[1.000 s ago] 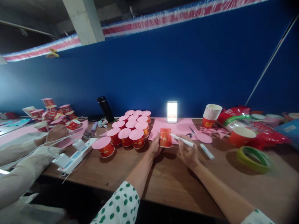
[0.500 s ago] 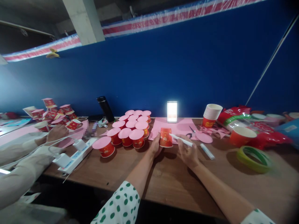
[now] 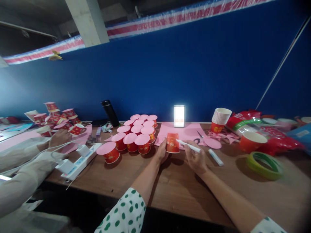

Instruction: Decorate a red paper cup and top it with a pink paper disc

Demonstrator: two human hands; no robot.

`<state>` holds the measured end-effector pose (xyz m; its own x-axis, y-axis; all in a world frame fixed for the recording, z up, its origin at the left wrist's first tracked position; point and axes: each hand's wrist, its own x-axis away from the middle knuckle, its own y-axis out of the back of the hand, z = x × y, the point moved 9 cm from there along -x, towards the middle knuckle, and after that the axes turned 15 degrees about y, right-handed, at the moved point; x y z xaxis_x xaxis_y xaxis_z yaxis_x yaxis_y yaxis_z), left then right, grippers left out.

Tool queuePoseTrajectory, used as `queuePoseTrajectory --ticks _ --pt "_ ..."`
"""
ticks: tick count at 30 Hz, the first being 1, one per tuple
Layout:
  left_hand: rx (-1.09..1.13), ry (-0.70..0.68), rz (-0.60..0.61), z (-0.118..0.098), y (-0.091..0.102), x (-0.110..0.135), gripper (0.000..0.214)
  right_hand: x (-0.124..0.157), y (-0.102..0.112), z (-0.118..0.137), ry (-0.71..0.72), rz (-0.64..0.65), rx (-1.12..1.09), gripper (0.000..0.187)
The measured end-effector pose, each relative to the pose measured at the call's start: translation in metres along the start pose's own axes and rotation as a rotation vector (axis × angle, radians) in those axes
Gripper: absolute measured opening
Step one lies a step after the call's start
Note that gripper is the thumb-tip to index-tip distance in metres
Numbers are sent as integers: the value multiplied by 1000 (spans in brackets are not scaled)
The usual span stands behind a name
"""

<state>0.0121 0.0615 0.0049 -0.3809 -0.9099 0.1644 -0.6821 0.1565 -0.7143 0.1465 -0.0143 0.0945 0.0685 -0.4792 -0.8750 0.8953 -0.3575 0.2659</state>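
A red paper cup [image 3: 172, 143] with gold print is gripped in my left hand [image 3: 162, 153] above the table, in front of a pink paper sheet [image 3: 191, 129]. Between the fingers of my right hand [image 3: 196, 159] is a white marker [image 3: 191, 147], its tip pointing at the cup's upper right side; whether it touches cannot be made out. The marker's white cap [image 3: 215, 157] lies on the wood to the right of that hand. Behind it rest dark-handled scissors [image 3: 198, 140] and a round pink paper disc [image 3: 212, 142].
Several red cups topped with pink discs [image 3: 130, 138] stand left. A stack of cups [image 3: 220, 120], a lone cup [image 3: 253, 141], green tape [image 3: 264, 165] and a red plastic bag [image 3: 245, 121] are right. A co-worker's arms [image 3: 26, 171] reach in beside a power strip [image 3: 81, 161].
Almost nothing differs. My left hand still holds the cup and my right hand the marker, both in nearly the same place; the whole view has shifted very slightly.
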Motion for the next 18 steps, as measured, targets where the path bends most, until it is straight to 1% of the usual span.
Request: queuePoseTrajectory --ticks 7,18 --pt "7 6 -9 0 3 -1 36 -3 2 7 31 15 65 22" --pt "-8 13 10 1 2 -1 38 -1 1 6 28 29 43 21"
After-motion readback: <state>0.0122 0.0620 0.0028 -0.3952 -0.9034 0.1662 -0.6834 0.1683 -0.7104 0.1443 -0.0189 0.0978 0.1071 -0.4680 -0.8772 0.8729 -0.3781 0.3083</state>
